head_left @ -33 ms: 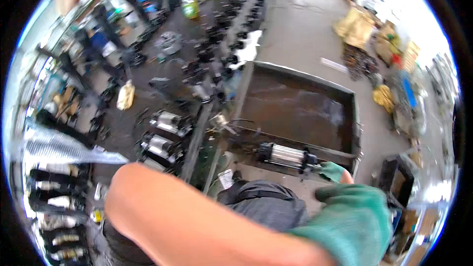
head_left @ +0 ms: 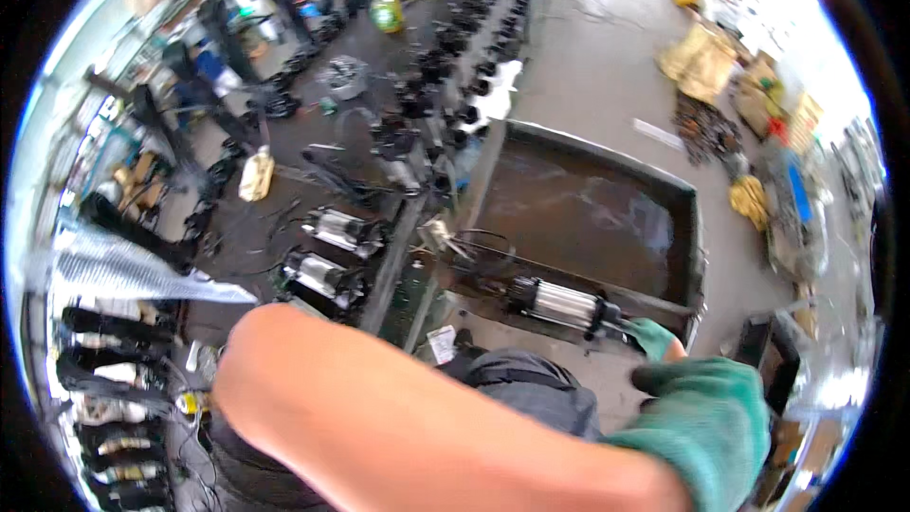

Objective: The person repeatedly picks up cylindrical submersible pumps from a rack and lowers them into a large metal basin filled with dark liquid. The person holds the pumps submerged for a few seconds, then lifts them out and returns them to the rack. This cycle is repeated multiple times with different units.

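Observation:
A cylindrical motor pump (head_left: pixel 561 304), with a silver ribbed body and black ends, lies across the near edge of a dark metal tank (head_left: pixel 607 140). At the pump's right end is my right hand (head_left: pixel 653 338), in a green glove and closed on that end; its fingers show only in part. My bare left forearm crosses the lower view from the left. My left hand (head_left: pixel 713 417), in a green glove with dark fingertips, is curled just nearer to me, covering most of the right arm. Whatever it grips is hidden.
Brownish liquid fills the tank. Left of it, two similar silver-and-black motors (head_left: pixel 325 275) stand on a dark bench beside a pale bottle (head_left: pixel 256 175). Rows of black parts (head_left: pixel 474 47) run away from me. Sacks (head_left: pixel 700 62) and a black crate (head_left: pixel 770 360) are at right.
The whole view has shifted, so the tank, pump and bench sit slightly farther right. Both hands keep about the same places relative to the pump, which still lies at the tank's near edge.

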`<action>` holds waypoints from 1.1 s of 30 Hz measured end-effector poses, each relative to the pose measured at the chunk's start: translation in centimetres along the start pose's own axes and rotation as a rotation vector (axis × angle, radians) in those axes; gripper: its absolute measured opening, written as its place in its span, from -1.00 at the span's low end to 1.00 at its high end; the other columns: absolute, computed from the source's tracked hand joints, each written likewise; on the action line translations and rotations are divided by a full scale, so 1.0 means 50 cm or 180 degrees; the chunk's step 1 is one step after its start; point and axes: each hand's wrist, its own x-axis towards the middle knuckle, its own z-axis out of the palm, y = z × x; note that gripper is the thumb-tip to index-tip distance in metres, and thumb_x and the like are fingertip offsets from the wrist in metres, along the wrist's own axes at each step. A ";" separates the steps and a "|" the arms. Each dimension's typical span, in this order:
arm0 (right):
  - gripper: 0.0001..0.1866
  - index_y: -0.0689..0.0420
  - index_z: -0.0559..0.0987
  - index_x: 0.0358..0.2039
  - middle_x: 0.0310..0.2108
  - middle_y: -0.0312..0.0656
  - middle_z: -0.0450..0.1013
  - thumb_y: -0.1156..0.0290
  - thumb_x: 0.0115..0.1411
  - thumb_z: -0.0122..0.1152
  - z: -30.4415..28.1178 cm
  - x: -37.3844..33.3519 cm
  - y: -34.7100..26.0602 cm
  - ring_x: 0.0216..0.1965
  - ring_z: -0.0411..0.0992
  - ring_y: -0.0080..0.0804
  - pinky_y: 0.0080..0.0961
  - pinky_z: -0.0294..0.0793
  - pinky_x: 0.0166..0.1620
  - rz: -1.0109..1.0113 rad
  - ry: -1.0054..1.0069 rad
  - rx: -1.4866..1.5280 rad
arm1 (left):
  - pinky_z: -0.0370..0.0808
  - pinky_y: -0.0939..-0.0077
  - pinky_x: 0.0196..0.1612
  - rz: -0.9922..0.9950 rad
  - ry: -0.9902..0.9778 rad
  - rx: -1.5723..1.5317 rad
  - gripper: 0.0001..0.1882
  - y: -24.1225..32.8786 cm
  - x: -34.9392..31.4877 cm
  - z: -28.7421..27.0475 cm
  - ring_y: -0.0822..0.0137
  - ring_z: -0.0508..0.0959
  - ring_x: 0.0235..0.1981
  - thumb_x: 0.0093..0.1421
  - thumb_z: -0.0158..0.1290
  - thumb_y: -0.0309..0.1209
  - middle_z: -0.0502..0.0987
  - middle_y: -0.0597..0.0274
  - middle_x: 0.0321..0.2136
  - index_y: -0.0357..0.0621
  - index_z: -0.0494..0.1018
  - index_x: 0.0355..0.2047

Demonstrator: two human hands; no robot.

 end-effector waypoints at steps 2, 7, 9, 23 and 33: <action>-0.58 0.01 0.62 -0.08 -0.46 -0.34 0.46 -0.09 0.34 0.24 0.014 -0.009 -0.027 -0.50 0.38 -0.54 -0.49 0.33 -0.48 -0.0045 -0.0108 0.0994 | 0.61 0.01 -0.27 0.0095 -0.0047 0.0007 -0.74 -0.003 0.009 0.003 -0.03 0.67 -0.39 0.11 0.14 -0.20 0.67 0.00 -0.34 -0.11 0.64 -0.33; -0.48 0.02 0.61 -0.04 -0.36 -0.33 0.51 -0.19 0.35 0.17 0.051 -0.014 0.082 -0.44 0.43 -0.49 -0.48 0.36 -0.43 -0.0707 0.0407 0.2355 | 0.61 0.00 -0.27 -0.0573 0.0029 0.0385 -0.73 -0.002 -0.020 0.007 -0.03 0.66 -0.40 0.10 0.14 -0.19 0.66 -0.01 -0.35 -0.11 0.64 -0.34; -0.54 -0.01 0.62 -0.02 -0.24 -0.30 0.58 -0.13 0.40 0.09 0.032 0.020 0.112 -0.39 0.47 -0.42 -0.45 0.43 -0.34 -0.0755 0.0171 0.2546 | 0.61 0.00 -0.28 -0.0984 0.0351 0.0621 -0.72 -0.027 -0.055 0.019 -0.03 0.66 -0.41 0.10 0.14 -0.18 0.66 -0.01 -0.35 -0.11 0.64 -0.35; -0.69 0.10 0.61 0.09 -0.36 -0.42 0.56 0.47 0.33 0.23 0.058 -0.015 0.056 -0.51 0.44 -0.61 -0.61 0.42 -0.48 -0.0792 0.1110 0.0379 | 0.51 0.19 0.12 -0.4741 0.0980 -0.0639 -0.56 -0.523 -0.558 0.555 -0.05 0.63 0.01 0.35 0.09 -0.15 0.63 -0.15 -0.01 -0.24 0.56 0.05; -0.70 0.18 0.66 -0.12 -0.24 -0.26 0.61 0.20 0.41 0.18 0.059 0.059 0.188 -0.30 0.51 -0.50 -0.49 0.46 -0.33 -0.1770 0.1814 0.2680 | 0.60 0.33 -0.29 -0.5076 0.3439 -0.2697 -0.59 -0.619 -0.448 0.629 0.33 0.63 -0.27 0.38 0.09 -0.31 0.63 0.19 -0.13 -0.08 0.42 0.20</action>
